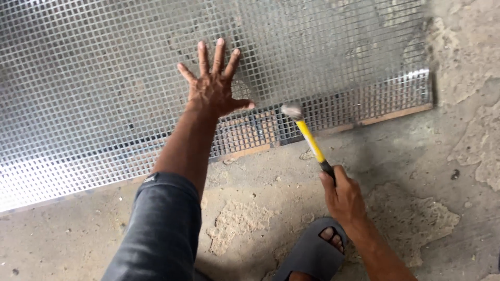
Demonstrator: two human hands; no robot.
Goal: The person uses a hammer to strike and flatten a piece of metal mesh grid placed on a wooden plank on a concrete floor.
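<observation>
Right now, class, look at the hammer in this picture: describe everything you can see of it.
The hammer has a grey metal head, slightly blurred, a yellow shaft and a black grip. The right hand is closed around the grip's lower end. It slants up and to the left, its head over the near edge of the wire mesh, by the wooden strip beneath; whether head touches mesh cannot be told. The left hand lies spread flat on the mesh nearby.
</observation>
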